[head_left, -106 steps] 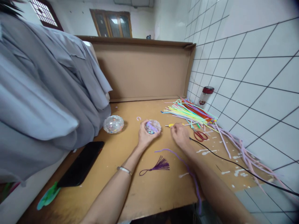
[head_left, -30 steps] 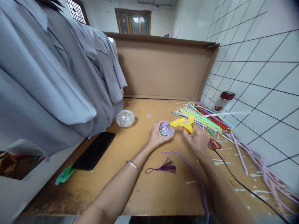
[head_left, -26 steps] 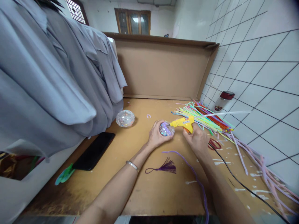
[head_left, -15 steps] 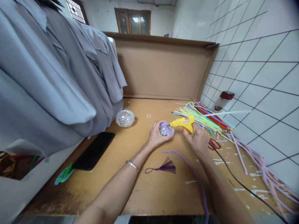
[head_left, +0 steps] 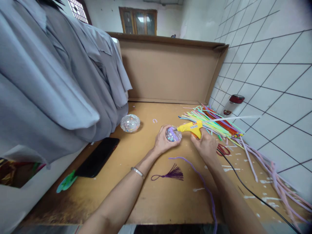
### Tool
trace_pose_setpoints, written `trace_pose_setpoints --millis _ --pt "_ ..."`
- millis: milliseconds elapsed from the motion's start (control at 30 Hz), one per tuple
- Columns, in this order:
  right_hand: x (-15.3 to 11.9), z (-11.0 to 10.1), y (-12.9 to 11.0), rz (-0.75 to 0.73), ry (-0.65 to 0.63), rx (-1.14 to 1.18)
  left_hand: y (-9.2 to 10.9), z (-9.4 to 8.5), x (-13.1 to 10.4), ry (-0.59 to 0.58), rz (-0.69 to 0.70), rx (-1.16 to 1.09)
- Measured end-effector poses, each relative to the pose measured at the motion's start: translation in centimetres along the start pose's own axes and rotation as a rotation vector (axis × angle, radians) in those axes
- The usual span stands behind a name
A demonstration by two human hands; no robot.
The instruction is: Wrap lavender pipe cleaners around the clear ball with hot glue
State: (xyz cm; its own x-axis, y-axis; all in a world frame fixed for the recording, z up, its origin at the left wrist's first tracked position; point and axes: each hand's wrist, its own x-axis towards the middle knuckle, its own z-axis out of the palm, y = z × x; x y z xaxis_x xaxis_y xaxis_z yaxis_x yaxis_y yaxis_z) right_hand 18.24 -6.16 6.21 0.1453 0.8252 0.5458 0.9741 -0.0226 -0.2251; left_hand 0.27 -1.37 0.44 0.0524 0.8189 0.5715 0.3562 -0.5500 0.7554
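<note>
My left hand (head_left: pixel 162 140) is wrapped round a clear faceted half-ball (head_left: pixel 174 136) with purple strands and small shiny bits on it. In my right hand (head_left: pixel 206 144) is a yellow hot glue gun (head_left: pixel 190 127), its nozzle at the upper edge of the half-ball; I cannot tell whether it touches. A clear glue stick (head_left: pixel 234 118) juts from the gun's rear. Below my hands lie a dark purple tassel (head_left: pixel 173 174) with a loop and a long purple pipe cleaner (head_left: pixel 200 177). Another clear faceted bowl-like piece (head_left: pixel 130 123) sits to the left.
A bundle of coloured pipe cleaners (head_left: pixel 212 122) lies at the right by the tiled wall, beside a red-lidded jar (head_left: pixel 233 104). Red-handled scissors (head_left: pixel 223 149) and the black cord (head_left: pixel 253 192) are near my right arm. A black phone (head_left: pixel 98 158) rests left. Cardboard (head_left: pixel 168 70) stands behind.
Almost nothing differs. Both hands keep the half-ball and glue gun in the same place; the view has shifted very slightly.
</note>
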Motion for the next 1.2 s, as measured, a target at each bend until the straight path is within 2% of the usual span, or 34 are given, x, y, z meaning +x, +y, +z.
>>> trace_pose_setpoints --millis 733,1200 --pt "-0.13 0.08 0.12 -0.019 0.034 -0.021 -0.05 -0.1 0.02 -0.021 0.018 0.005" --pt "0.0 -0.22 0.36 -0.018 0.008 -0.047 -0.15 -0.11 0.04 -0.003 0.029 -0.013"
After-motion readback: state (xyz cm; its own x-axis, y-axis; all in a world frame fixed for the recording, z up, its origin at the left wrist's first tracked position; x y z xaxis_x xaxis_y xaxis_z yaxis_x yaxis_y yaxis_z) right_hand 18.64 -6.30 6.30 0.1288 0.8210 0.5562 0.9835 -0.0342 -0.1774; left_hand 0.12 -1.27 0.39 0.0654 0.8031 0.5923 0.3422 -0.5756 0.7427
